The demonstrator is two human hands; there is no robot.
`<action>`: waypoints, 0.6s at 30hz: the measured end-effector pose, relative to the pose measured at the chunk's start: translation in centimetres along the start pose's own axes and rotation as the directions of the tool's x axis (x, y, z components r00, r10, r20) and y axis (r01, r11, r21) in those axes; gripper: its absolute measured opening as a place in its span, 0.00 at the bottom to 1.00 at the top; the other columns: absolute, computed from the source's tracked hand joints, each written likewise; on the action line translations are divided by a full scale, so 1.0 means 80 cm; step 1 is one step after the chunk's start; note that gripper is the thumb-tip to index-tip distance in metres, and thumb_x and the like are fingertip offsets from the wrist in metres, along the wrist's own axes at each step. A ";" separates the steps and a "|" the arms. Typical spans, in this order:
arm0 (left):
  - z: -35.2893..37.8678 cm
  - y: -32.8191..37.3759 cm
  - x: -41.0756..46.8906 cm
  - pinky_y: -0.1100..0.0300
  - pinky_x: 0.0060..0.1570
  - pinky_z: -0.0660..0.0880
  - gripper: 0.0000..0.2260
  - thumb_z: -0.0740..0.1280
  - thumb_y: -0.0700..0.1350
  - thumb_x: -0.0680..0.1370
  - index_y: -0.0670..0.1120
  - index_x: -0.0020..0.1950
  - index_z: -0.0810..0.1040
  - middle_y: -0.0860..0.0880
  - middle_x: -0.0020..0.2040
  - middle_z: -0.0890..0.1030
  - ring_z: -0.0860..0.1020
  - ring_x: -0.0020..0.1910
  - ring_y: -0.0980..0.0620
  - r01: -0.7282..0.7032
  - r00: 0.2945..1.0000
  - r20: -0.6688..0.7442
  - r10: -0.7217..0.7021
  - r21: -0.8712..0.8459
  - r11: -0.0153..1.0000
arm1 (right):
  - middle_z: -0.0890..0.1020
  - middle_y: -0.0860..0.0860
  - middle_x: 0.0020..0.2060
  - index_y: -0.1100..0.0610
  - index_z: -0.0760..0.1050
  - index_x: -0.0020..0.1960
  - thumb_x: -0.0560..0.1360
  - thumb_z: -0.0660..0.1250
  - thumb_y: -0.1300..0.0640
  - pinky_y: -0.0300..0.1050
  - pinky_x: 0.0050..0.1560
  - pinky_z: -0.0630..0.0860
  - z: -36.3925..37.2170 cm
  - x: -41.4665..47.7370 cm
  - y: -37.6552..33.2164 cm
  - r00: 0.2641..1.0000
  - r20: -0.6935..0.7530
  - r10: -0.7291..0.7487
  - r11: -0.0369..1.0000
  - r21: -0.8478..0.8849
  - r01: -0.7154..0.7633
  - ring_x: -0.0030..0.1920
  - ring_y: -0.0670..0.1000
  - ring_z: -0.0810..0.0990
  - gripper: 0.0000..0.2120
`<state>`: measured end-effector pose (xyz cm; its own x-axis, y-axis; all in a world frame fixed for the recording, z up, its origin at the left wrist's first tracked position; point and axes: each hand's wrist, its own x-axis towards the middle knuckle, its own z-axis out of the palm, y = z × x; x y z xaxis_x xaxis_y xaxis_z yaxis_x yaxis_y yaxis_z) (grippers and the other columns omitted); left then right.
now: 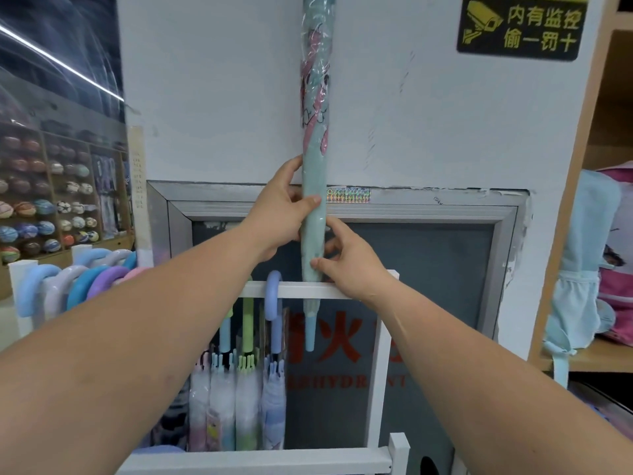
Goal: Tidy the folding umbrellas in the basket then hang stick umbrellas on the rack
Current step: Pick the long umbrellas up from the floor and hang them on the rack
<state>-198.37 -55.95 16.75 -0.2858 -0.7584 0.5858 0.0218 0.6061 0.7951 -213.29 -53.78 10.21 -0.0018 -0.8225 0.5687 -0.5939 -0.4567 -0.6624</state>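
Observation:
I hold a teal stick umbrella (315,108) with a pink print, wrapped in clear plastic, upright and tip-down in front of the white wall. My left hand (277,214) grips its lower shaft from the left. My right hand (349,262) pinches it just below, at the white rack's top bar (301,290). The umbrella's pale blue tip (309,334) hangs just below that bar. Several stick umbrellas (239,399) hang from the bar by curved handles, one lilac-blue handle (272,296) next to the tip.
More pastel curved handles (78,282) line a rack at the left. A fire hydrant cabinet (428,269) with a grey metal frame sits behind the rack. Backpacks (589,262) fill a wooden shelf at the right. Shelves of balls (44,200) stand far left.

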 end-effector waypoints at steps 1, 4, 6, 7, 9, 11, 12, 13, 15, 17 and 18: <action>-0.001 -0.004 -0.001 0.52 0.35 0.83 0.27 0.66 0.38 0.82 0.61 0.74 0.65 0.43 0.54 0.83 0.85 0.50 0.45 0.008 1.000 0.003 -0.008 -0.007 1.000 | 0.83 0.53 0.43 0.37 0.69 0.68 0.73 0.72 0.61 0.56 0.46 0.84 -0.002 0.001 -0.001 1.000 0.006 0.010 1.000 -0.009 -0.010 0.42 0.54 0.84 0.30; -0.005 -0.012 -0.006 0.54 0.32 0.81 0.29 0.67 0.37 0.81 0.60 0.75 0.63 0.44 0.51 0.84 0.86 0.44 0.48 0.027 1.000 0.007 -0.027 -0.019 0.999 | 0.85 0.56 0.48 0.48 0.74 0.69 0.73 0.68 0.65 0.55 0.48 0.84 -0.019 0.008 -0.016 0.997 -0.039 0.071 0.984 0.166 -0.064 0.46 0.53 0.84 0.26; -0.007 -0.019 -0.010 0.53 0.33 0.81 0.30 0.69 0.37 0.80 0.60 0.74 0.63 0.45 0.48 0.86 0.86 0.44 0.49 0.037 0.999 0.010 -0.037 -0.017 0.999 | 0.83 0.57 0.53 0.52 0.73 0.69 0.77 0.65 0.64 0.51 0.50 0.84 -0.032 0.014 -0.032 0.992 -0.093 0.088 0.954 0.296 -0.057 0.48 0.52 0.84 0.22; -0.009 -0.022 -0.013 0.51 0.34 0.82 0.30 0.69 0.36 0.79 0.61 0.73 0.63 0.45 0.48 0.86 0.86 0.44 0.48 0.039 0.999 0.017 -0.039 -0.010 0.999 | 0.83 0.56 0.54 0.52 0.72 0.70 0.78 0.66 0.62 0.51 0.51 0.84 -0.037 0.019 -0.037 0.989 -0.123 0.079 0.947 0.318 -0.036 0.51 0.52 0.84 0.20; -0.012 -0.030 -0.020 0.48 0.37 0.83 0.30 0.70 0.36 0.78 0.62 0.71 0.64 0.45 0.48 0.87 0.87 0.46 0.46 0.044 0.998 0.044 -0.045 0.011 0.999 | 0.83 0.53 0.54 0.50 0.72 0.70 0.78 0.69 0.55 0.52 0.55 0.83 -0.037 0.027 -0.047 0.986 -0.160 0.047 0.955 0.296 0.002 0.54 0.53 0.84 0.21; -0.012 -0.036 -0.029 0.49 0.38 0.83 0.29 0.71 0.37 0.78 0.62 0.70 0.64 0.44 0.47 0.86 0.86 0.46 0.46 0.058 0.995 0.077 -0.062 0.054 0.997 | 0.83 0.50 0.53 0.48 0.72 0.70 0.76 0.71 0.49 0.54 0.58 0.81 -0.030 0.032 -0.057 0.986 -0.164 0.017 0.970 0.244 0.024 0.55 0.51 0.83 0.24; -0.010 -0.039 -0.033 0.48 0.38 0.83 0.29 0.72 0.38 0.78 0.62 0.70 0.63 0.45 0.48 0.85 0.86 0.45 0.46 0.066 0.993 0.089 -0.074 0.089 0.994 | 0.83 0.49 0.53 0.47 0.72 0.70 0.75 0.71 0.47 0.54 0.58 0.81 -0.025 0.034 -0.059 0.988 -0.157 0.003 0.974 0.223 0.032 0.55 0.49 0.83 0.25; -0.008 -0.041 -0.036 0.47 0.39 0.84 0.29 0.72 0.39 0.77 0.63 0.69 0.63 0.46 0.48 0.84 0.86 0.45 0.47 0.071 0.992 0.097 -0.084 0.125 0.990 | 0.84 0.49 0.51 0.47 0.73 0.69 0.74 0.71 0.47 0.52 0.56 0.81 -0.022 0.035 -0.062 0.989 -0.148 -0.016 0.976 0.211 0.047 0.53 0.48 0.84 0.24; -0.005 -0.045 -0.040 0.44 0.40 0.84 0.29 0.73 0.40 0.77 0.63 0.68 0.63 0.48 0.49 0.84 0.86 0.44 0.47 0.071 0.990 0.108 -0.089 0.164 0.984 | 0.84 0.49 0.47 0.47 0.75 0.66 0.76 0.71 0.51 0.45 0.47 0.80 -0.019 0.036 -0.064 0.990 -0.136 -0.048 0.976 0.205 0.076 0.47 0.46 0.83 0.19; -0.006 -0.047 -0.039 0.42 0.43 0.84 0.28 0.73 0.39 0.77 0.62 0.67 0.64 0.46 0.49 0.84 0.86 0.46 0.46 0.075 0.988 0.121 -0.094 0.159 0.984 | 0.83 0.48 0.45 0.50 0.76 0.65 0.78 0.70 0.55 0.41 0.42 0.77 -0.018 0.034 -0.062 0.990 -0.132 -0.059 0.972 0.220 0.087 0.42 0.45 0.82 0.16; -0.008 -0.048 -0.039 0.42 0.45 0.84 0.28 0.73 0.39 0.77 0.61 0.67 0.65 0.43 0.50 0.85 0.86 0.47 0.45 0.083 0.986 0.128 -0.103 0.153 0.985 | 0.83 0.49 0.45 0.51 0.76 0.64 0.78 0.70 0.56 0.43 0.43 0.78 -0.017 0.032 -0.060 0.990 -0.126 -0.057 0.972 0.219 0.084 0.42 0.46 0.82 0.15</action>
<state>-196.97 -56.05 12.00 -0.4071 -0.7795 0.4761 -0.1492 0.5710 0.8073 -211.57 -53.27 15.51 -0.0692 -0.7459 0.6624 -0.4017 -0.5870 -0.7029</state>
